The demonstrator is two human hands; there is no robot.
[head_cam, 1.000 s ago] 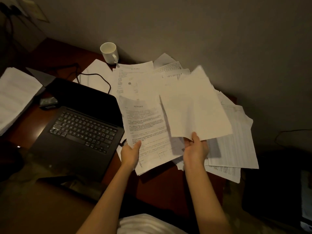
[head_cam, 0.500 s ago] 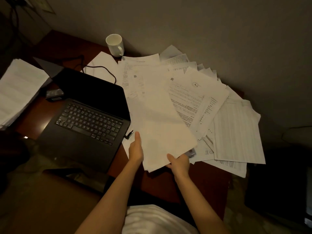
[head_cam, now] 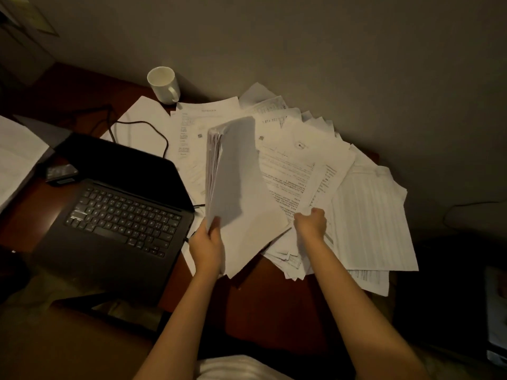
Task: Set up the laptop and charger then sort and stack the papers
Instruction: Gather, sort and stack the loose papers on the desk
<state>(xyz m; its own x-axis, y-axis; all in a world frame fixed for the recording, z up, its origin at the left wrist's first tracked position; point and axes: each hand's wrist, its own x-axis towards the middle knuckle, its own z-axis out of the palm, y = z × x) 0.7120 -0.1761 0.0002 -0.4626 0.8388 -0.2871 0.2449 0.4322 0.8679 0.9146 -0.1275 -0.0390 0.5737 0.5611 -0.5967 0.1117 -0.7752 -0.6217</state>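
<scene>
Sorting step: a gathered stack [head_cam: 233, 187] is clamped by the left hand [head_cam: 207, 246], a loose sheet [head_cam: 307, 171] pinched by the right hand [head_cam: 311, 222], to be added next.

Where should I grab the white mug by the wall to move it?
Take the white mug by its handle, which faces the near right side toward the papers. It stands upright, so reach in from the right over the sheets; the wall blocks the far side.
</scene>
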